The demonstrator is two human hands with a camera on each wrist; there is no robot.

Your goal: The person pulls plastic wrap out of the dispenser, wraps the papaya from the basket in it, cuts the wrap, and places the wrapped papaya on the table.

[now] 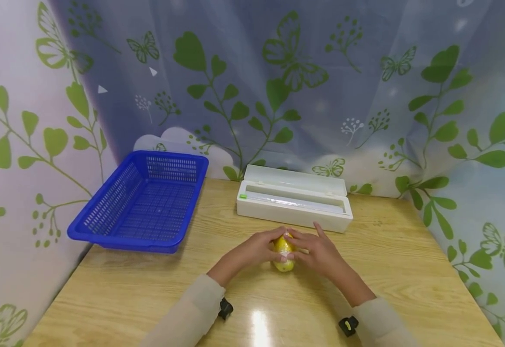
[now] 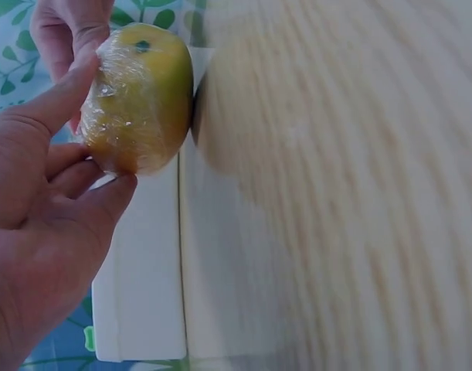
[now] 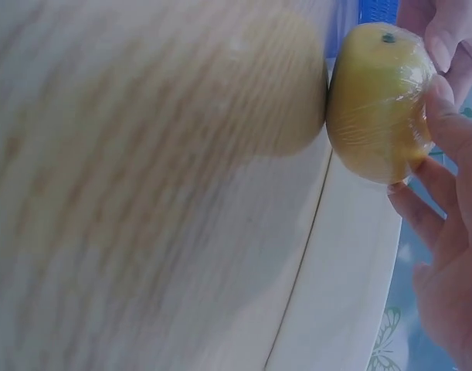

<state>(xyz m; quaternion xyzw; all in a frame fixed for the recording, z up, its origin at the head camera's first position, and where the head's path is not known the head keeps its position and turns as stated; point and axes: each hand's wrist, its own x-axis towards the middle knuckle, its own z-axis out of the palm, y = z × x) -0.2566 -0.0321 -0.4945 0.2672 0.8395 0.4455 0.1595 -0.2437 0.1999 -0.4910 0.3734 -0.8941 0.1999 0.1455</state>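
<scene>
A yellow citrus fruit (image 1: 284, 248) with a small green stem end sits on the wooden table, wrapped in clear cling film. My left hand (image 1: 259, 248) grips its left side, thumb toward me and fingertips over the top. From the other side my right hand (image 1: 319, 250) holds it between thumb and fingers, with one finger raised away. The left wrist view shows wrinkled, glossy film on the fruit (image 2: 143, 100) where the left fingertips press. In the right wrist view, film stretches smoothly across the fruit (image 3: 378, 108), and the right fingertips touch its edge.
Just beyond the hands stands a white cling film box (image 1: 293, 219), its lid raised, a film roll (image 1: 293, 201) inside and a green tab at the left end. A blue plastic basket (image 1: 183, 226) is at the back left. Patterned curtains (image 1: 244, 72) surround the table (image 1: 408, 270).
</scene>
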